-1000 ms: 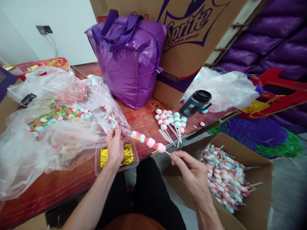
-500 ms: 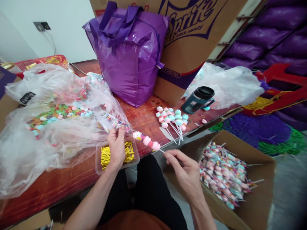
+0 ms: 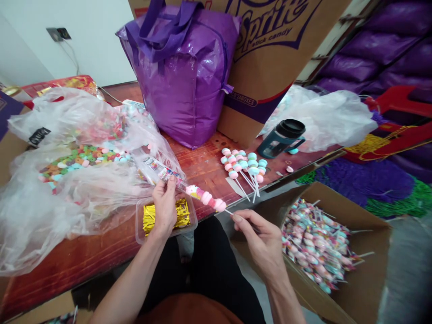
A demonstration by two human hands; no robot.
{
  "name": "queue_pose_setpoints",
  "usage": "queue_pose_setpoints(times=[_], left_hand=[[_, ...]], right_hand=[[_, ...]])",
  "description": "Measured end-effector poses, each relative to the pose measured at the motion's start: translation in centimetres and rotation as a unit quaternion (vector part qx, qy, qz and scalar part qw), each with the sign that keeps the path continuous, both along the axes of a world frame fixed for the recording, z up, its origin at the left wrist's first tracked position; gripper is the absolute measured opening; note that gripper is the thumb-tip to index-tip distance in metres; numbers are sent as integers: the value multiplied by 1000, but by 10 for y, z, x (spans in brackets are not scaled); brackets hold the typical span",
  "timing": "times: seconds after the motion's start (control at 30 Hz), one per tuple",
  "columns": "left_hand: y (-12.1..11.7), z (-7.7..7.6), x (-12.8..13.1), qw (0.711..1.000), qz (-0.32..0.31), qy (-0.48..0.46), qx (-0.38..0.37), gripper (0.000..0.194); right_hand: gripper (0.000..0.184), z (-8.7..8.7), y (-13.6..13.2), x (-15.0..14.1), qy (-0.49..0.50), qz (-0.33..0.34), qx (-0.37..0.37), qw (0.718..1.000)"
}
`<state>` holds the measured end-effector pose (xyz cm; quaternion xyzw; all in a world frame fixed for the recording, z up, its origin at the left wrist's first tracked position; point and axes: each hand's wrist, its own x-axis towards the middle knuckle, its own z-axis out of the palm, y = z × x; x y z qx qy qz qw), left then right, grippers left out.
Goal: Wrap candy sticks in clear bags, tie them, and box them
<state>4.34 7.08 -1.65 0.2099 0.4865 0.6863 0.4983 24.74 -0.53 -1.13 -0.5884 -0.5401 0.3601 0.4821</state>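
Candy skewer [image 3: 207,199] strung between two hands, just right of the clear tub [image 3: 139,228].
The left hand [image 3: 164,204] pinches the wrapper [image 3: 160,170] over the tub; the right hand [image 3: 258,236], fingers drawn together, grips the stick [image 3: 229,212] to the tub's right. A crooked push could tear the wrapper or snag candies; a slack pinch could drop the skewer past the surface [image 3: 202,164]'s near edge, beside the tub. Moving room lies between the tub and the loose skewers [image 3: 248,163] at far right; the plastic bag [image 3: 33,180] crowds its left.
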Motion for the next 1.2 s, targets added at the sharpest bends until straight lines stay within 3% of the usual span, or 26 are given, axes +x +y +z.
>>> queue_pose_setpoints(times=[0.17,0.33,0.5,0.67,0.8,0.93,1.2], left_hand=[[2,1,-1,1000,19,-14,17,44],[1,0,-1,1000,18,1,-10,45],[-1,-3,2,999,18,31,-4,43],[2,-1,-2,1000,1,20,4,43],[3,0,-5,1000,-11,18,-14,46],[1,-5,-3,999,-19,41,-27,44],[4,-9,2,998,-10,48,48,32]], right_hand=[[16,-3,-1,-3,-10,11,54,998],[10,-7,-2,-4,-7,6,81,997],[11,-11,-1,-5,-3,-3,56,998],[16,-9,0,-2,-9,37,12,999],[21,-6,-2,-1,-10,3,-9,1000],[24,-5,-2,-1,-8,11,-26,1000],[29,-3,-1,-2,27,64,-55,996]])
